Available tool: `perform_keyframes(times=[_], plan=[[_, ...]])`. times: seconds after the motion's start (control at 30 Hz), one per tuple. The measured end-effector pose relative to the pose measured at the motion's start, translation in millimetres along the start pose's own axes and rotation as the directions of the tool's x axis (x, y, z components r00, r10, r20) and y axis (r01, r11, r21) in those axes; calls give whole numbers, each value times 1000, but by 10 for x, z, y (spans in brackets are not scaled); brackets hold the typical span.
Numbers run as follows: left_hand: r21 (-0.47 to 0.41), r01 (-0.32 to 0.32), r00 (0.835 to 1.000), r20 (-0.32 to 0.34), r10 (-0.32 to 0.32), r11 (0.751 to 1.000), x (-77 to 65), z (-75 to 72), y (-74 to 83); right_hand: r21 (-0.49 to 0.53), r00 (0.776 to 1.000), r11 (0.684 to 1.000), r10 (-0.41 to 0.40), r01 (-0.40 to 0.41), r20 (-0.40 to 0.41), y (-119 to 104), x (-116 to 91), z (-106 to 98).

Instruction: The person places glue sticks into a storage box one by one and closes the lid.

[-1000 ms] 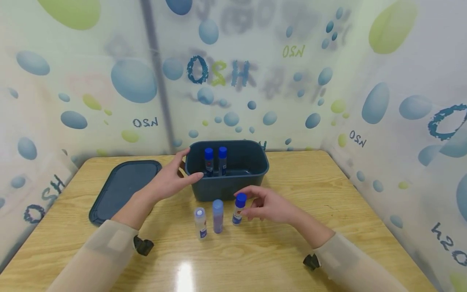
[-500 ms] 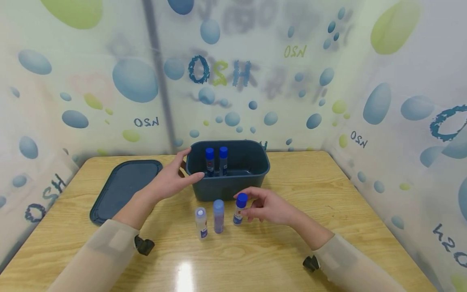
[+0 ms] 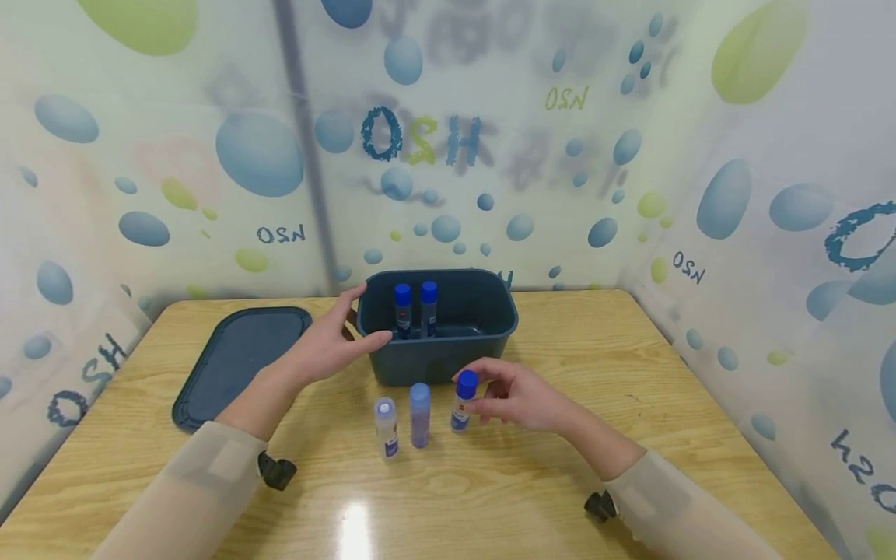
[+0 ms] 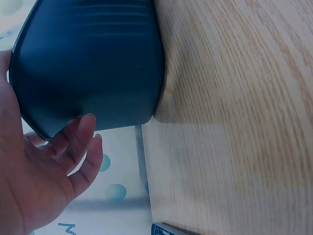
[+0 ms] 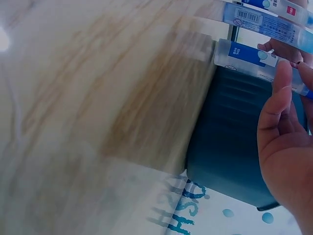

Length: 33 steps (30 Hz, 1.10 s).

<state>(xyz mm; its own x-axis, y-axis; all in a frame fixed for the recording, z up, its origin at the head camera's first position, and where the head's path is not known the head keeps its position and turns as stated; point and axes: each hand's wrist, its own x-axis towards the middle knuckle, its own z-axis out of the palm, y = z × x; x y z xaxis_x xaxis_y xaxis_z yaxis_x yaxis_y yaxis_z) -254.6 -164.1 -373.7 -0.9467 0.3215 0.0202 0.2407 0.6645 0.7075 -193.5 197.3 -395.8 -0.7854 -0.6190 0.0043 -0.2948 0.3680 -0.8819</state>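
My left hand (image 3: 325, 342) holds the left end of a dark blue plastic bin (image 3: 437, 362), thumb on the front rim and index finger at the back rim. In the left wrist view its other fingers (image 4: 80, 142) curl by the bin's end wall. My right hand (image 3: 518, 397) pinches an upright clear glue bottle (image 3: 460, 412) with a dark blue cap, in front of the bin. Left of it stand a purplish bottle (image 3: 419, 420) with a light blue cap and a clear bottle (image 3: 386, 432) with a whitish top. Two blue-capped bottles (image 3: 403, 311) stand inside the bin, toward its left.
A dark blue lid (image 3: 241, 358) lies on the wooden table (image 3: 560, 490) to the left of the bin, partly behind my left forearm. Behind and beside the table hangs a patterned white curtain (image 3: 490, 78).
My right hand and the glue bottle in it have shifted very slightly to the right. The left hand, the bin and the other bottles keep their places.
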Motion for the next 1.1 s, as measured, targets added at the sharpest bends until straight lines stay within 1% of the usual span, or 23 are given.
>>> perform_keyframes(times=[0.13, 0.23, 0.5, 0.63, 0.83, 1.1], plan=[[-1, 2, 1000, 2, -2, 1000, 0, 1, 2, -12, 1000, 1000, 10, -11, -25, -70, -52, -39], [1, 3, 1000, 3, -3, 1000, -2, 3, 6, -13, 999, 1000, 1, -2, -37, -132, -88, -76], [8, 6, 1000, 3, -6, 1000, -3, 4, 4, -5, 993, 995, -97, 97, -63, -309, -156, -195], [12, 4, 1000, 2, -4, 1000, 1, 6, -3, -12, 989, 994, -112, 111, -100, -403, -182, -265], [15, 0, 1000, 4, 0, 1000, 1, 5, -3, -51, 979, 991, -127, 120, -161, -555, -184, -371], [16, 4, 1000, 5, -4, 1000, 1, 6, 6, -82, 962, 985, -168, 153, -218, -703, -124, -540]])
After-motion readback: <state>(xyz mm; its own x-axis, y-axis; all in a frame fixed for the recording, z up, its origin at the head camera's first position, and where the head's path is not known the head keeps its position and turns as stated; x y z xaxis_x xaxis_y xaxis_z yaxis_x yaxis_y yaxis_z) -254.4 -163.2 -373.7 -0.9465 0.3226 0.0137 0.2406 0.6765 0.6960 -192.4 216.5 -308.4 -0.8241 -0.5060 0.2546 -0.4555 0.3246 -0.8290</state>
